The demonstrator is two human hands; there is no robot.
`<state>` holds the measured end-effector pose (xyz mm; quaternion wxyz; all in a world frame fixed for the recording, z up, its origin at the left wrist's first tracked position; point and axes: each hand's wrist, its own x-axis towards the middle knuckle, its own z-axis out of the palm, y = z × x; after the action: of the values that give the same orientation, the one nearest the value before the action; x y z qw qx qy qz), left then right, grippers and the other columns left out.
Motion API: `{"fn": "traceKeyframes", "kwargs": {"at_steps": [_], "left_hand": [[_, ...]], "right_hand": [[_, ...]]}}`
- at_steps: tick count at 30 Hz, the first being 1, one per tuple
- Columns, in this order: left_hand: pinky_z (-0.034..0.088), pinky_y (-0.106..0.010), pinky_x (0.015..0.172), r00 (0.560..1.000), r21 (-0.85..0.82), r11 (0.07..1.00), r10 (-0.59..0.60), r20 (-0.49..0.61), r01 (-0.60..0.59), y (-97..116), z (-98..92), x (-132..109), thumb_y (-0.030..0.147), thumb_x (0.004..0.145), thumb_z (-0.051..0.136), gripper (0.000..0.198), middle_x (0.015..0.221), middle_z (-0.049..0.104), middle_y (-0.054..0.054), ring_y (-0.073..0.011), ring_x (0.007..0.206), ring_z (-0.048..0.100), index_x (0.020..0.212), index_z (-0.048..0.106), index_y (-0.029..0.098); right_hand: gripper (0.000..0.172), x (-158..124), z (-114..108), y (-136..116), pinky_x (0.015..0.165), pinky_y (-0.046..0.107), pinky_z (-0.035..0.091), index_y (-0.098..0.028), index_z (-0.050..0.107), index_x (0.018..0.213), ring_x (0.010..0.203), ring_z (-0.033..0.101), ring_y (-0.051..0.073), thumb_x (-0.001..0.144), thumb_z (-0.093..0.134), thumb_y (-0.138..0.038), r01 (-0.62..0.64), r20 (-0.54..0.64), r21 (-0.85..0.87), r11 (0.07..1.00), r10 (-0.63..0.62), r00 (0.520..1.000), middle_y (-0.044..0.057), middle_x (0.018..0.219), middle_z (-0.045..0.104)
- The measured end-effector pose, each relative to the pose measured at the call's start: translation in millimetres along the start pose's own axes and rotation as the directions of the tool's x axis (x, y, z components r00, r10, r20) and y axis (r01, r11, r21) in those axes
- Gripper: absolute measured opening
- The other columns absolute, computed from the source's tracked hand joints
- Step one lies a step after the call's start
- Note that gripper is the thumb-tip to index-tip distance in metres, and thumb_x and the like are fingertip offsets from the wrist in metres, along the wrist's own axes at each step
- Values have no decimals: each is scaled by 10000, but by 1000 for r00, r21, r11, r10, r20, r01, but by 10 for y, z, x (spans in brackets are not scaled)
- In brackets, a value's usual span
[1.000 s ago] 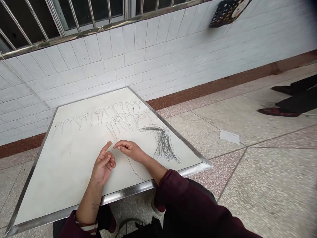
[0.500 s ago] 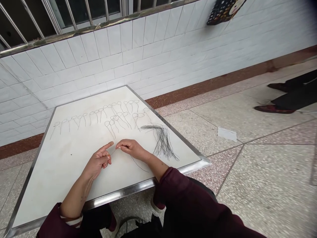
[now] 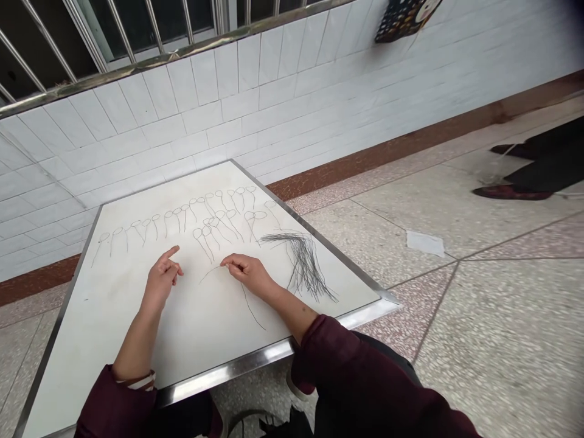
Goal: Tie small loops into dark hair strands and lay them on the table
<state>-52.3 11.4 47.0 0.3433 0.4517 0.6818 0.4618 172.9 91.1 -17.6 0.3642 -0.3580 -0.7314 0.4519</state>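
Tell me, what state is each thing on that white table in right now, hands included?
left hand, index finger out, others curled, empty, apart from the strand.
right hand, fingertips pinched on the single strand.
single strand, lying curved on the table, pinched partway along.
looped strands, laid out in rows, each loop closed.
loose bundle, unlooped, fanned out by the table's right edge.

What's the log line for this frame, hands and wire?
right hand: fingers pinch wire strand | left hand: free, index out | loose wire pile: right of hands | looped wires: row beyond
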Motion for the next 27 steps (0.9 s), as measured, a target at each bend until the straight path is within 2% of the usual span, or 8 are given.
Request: {"fn": "traceKeyframes", "kwargs": {"at_steps": [2, 5, 9, 14, 20, 23, 27], "left_hand": [[431, -283, 693, 998, 46, 997, 60, 19, -61, 68, 129, 52, 332, 829, 566, 530, 781, 648, -18, -153, 710, 536, 1349, 540, 234], [451, -313, 792, 977, -1, 994, 108, 182, -110, 41, 346, 76, 341, 829, 596, 532, 881, 669, -39, -177, 828, 590, 1346, 544, 229], [463, -299, 735, 962, -146, 985, 122, 243, -88, -138, 495, 90, 307, 809, 630, 526, 833, 645, -30, -161, 762, 580, 1322, 564, 214], [451, -283, 706, 946, -210, 978, 68, 318, 0, -264, 478, 111, 310, 799, 660, 548, 819, 650, -34, -151, 744, 568, 1329, 557, 213], [445, -278, 676, 921, -223, 974, 48, 388, 44, -251, 438, 87, 308, 780, 679, 581, 842, 649, -45, -160, 767, 573, 1339, 547, 215], [449, -272, 673, 908, -187, 981, 41, 418, 42, -223, 420, 64, 270, 777, 666, 565, 829, 639, -34, -153, 759, 562, 1329, 554, 228], [455, -282, 675, 889, -141, 990, 47, 456, 20, -202, 400, 43, 201, 753, 638, 554, 787, 629, -20, -157, 733, 559, 1302, 583, 249]], "right_hand": [[223, 6, -21, 3, 502, 236, 298, -229, 701, 914, 493, 312, 106, 850, 498, -296, -28, -31, 30, 999, 29, 999, -48, 551, 380], [224, 5, -43, 15, 501, 239, 297, -225, 697, 909, 498, 311, 110, 844, 504, -318, -30, -71, 41, 999, 33, 997, -45, 554, 371], [225, -2, -62, 42, 505, 242, 302, -231, 692, 923, 501, 307, 112, 847, 501, -324, -26, -90, 28, 999, 28, 996, -46, 551, 358], [249, 2, -58, 52, 496, 233, 283, -238, 711, 955, 505, 284, 103, 864, 501, -336, -23, 50, 40, 999, 21, 999, -45, 554, 364], [258, 24, -72, 85, 503, 225, 285, -238, 728, 976, 500, 321, 92, 866, 507, -310, 6, 172, 32, 999, -12, 985, -43, 574, 456], [254, 18, -88, 104, 540, 227, 336, -239, 727, 983, 540, 426, 99, 870, 503, -280, 56, 203, -32, 998, -48, 978, -20, 679, 593], [265, 0, -111, 97, 692, 263, 440, -247, 726, 991, 736, 605, 145, 872, 490, -222, 160, 237, -106, 981, -131, 962, 10, 887, 711]]}}
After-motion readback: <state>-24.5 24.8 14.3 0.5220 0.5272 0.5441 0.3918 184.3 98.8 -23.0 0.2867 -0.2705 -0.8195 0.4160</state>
